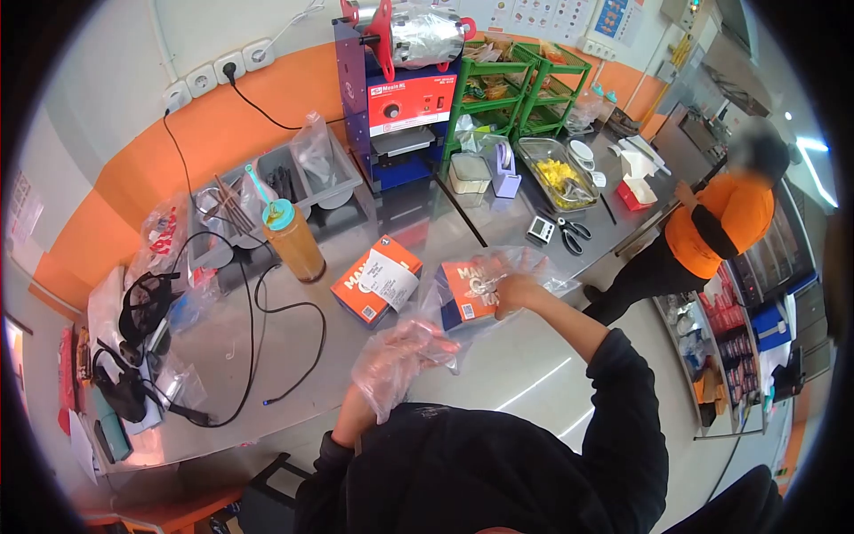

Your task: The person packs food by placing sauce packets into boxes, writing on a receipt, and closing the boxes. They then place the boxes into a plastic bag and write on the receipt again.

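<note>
Head view: steel worktop (294, 343), person's 2 hands over its front edge, clear plastic around both. L hand (402, 354) by lower L corner of orange/blue box (471, 289); fingers part-extended, loosely bent, pointing twd box; can't tell if they grip plastic or box. R hand (520, 289) at R side of same box, fingers bent, part-open, clear plastic (556, 276) bunched round them; firm hold on box can't be told. Box upright-ish betw. hands, print facing up.

2nd orange/blue box (360, 289) just L of it, tilted in view, white label (388, 279) on top. Squeeze bottle (295, 242), turquoise cap, amber contents, farther L, near grey bins (336, 173). Black cable (311, 307) looped on worktop. Behind: sealing machine (411, 107), green racks (489, 98), purple tape dispenser (505, 178), tray w/ yellow food (559, 178), digital timer (540, 230) beside black scissors (574, 234). Co-worker, orange top (734, 218), stands far R
</note>
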A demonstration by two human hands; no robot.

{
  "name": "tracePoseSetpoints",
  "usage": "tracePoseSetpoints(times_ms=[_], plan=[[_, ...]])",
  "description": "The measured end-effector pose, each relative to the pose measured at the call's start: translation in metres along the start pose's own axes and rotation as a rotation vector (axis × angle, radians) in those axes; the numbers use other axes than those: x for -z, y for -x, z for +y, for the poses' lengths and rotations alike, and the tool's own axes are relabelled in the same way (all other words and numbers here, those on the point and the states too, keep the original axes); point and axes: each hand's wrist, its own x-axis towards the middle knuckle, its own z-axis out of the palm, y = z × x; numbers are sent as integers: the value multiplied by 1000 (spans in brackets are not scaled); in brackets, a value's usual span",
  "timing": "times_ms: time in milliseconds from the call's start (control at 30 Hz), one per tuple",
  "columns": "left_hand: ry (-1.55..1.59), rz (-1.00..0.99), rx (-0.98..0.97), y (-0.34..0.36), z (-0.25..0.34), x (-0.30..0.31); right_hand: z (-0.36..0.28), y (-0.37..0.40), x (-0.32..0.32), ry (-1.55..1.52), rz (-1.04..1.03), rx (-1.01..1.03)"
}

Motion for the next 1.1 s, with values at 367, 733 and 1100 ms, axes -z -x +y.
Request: tracePoseSetpoints(times_ms=[367,733,1100], plan=[[-419,306,-227,-12,48,-3,-35,13,22,-183,618,335],[-274,347,-133,-65,63,-6,67,-5,56,-2012,350,315],[-440,194,-175,-90,98,-107,55,34,164,-1221,346,830]])
